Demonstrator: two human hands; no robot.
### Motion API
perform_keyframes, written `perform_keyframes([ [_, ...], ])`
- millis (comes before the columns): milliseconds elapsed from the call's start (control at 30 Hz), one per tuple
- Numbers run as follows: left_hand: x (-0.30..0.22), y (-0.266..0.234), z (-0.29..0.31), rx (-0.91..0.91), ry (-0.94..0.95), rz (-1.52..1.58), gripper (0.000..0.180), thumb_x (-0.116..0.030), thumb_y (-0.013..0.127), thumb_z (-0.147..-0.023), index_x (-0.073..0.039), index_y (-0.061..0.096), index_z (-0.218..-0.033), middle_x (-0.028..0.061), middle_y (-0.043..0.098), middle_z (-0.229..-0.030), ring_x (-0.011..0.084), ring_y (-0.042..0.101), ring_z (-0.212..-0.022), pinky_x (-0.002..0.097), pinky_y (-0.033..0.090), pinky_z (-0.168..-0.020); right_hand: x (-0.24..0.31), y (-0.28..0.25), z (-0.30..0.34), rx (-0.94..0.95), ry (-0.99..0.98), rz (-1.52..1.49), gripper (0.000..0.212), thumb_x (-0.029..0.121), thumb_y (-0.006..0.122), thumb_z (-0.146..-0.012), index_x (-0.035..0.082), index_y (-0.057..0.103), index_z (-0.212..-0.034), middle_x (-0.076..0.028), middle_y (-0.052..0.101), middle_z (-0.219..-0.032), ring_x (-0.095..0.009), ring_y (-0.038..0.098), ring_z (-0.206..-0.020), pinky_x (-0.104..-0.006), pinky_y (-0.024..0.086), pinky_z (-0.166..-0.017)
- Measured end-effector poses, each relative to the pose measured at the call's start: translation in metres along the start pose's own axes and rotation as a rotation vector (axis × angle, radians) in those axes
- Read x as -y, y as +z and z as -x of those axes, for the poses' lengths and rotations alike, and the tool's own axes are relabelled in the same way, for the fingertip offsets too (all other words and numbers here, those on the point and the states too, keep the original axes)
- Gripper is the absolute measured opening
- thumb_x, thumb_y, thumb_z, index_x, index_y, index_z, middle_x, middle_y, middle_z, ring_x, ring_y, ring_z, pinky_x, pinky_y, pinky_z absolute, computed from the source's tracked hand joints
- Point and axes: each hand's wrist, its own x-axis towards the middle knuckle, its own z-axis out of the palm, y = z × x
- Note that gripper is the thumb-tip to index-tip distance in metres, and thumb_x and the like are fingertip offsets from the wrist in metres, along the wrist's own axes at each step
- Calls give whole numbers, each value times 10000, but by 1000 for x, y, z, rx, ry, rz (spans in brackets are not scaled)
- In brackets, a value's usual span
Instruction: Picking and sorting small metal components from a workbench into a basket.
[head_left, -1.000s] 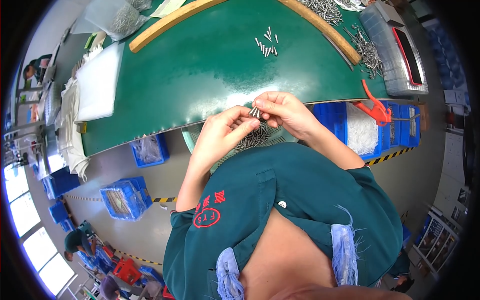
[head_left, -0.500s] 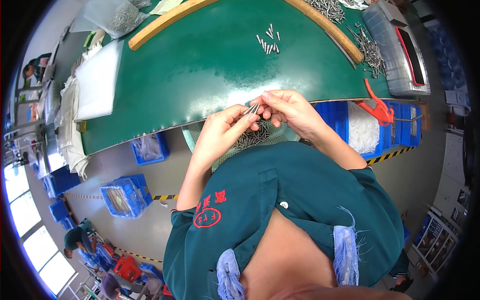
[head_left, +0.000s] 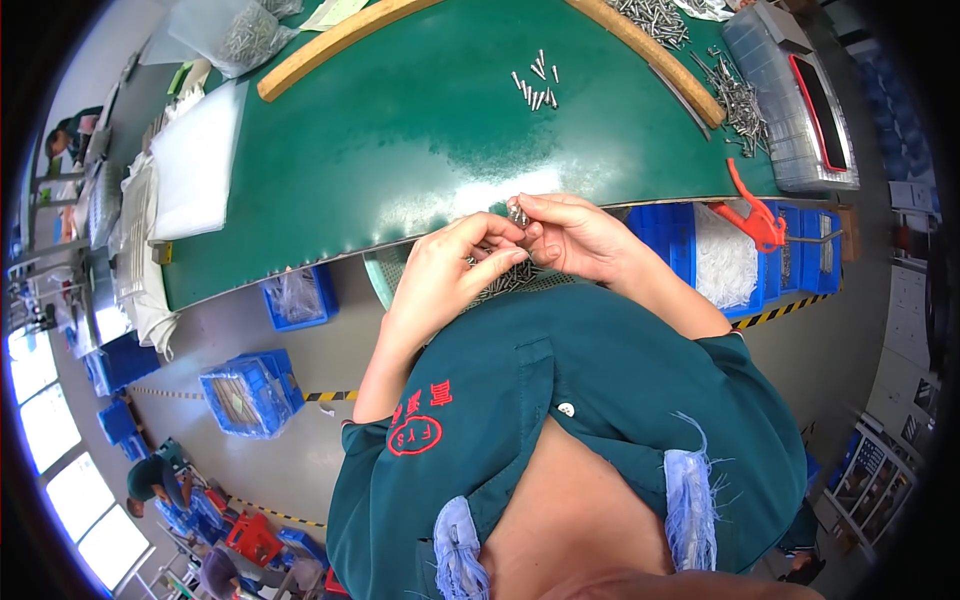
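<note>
Above a light green mesh basket (head_left: 379, 282), my two hands meet at the near edge of the table. My right hand (head_left: 583, 240) pinches several small metal pins (head_left: 518, 212) between thumb and fingers, ends pointing away from me. My left hand (head_left: 445, 262) is beside it with curled fingers, its fingertips close to the right ones; whether it holds anything is hidden. A heap of similar metal pins (head_left: 508, 278) fills the basket beneath, partly covered by my hands and shirt. Farther off on the green table (head_left: 370, 170) a loose group of pins (head_left: 538, 85) lies scattered.
Wooden strips (head_left: 340, 48) border the work area, with piles of metal parts (head_left: 740, 100) beyond the right one. A red-handled tool (head_left: 760, 225) hangs near blue bins (head_left: 665, 235) at right. White sheets (head_left: 200, 165) lie at left; a blue crate (head_left: 300, 298) stands below.
The pins, earlier fanned between both hands, are now bunched upright in my right fingertips. My left fingers have drawn slightly down and curled.
</note>
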Motion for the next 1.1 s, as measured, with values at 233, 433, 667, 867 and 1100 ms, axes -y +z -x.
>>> perform_keyframes([
  [233,9,-15,1,-23,-66,82,158,-90,622,-821,-16,625,-961,73,666,-834,118,630,-744,254,495,-664,-6,3,1,-112,11,126,185,200,568,-895,38,593,-982,25,550,-723,-21,512,-626,-143,396,-471],
  [433,22,-29,-17,-256,-65,15,200,-108,580,-864,-29,608,-1046,83,667,-869,121,635,-806,250,489,-720,-4,12,4,-102,-343,1073,203,204,628,-856,21,656,-941,-25,640,-854,-77,569,-789,-236,461,-693],
  [667,25,-26,-69,-200,139,-370,168,-138,567,-851,-66,619,-994,72,640,-922,233,630,-819,315,496,-718,54,-15,-6,-535,-883,1553,184,148,592,-860,32,633,-997,-39,598,-900,-119,593,-791,-238,468,-703],
  [867,39,-6,-140,-182,507,-741,203,-129,565,-815,-87,622,-1004,49,603,-1054,241,541,-1004,359,442,-855,80,-20,-23,-737,-858,1856,221,232,624,-811,97,636,-984,-58,592,-958,-218,610,-867,-337,489,-755],
  [1100,47,1,-155,-83,535,-774,188,-173,586,-794,-90,628,-957,36,605,-1031,231,539,-987,361,441,-853,81,-29,-26,-813,-948,2134,195,211,626,-798,80,635,-941,-58,582,-915,-239,592,-857,-351,485,-732],
])
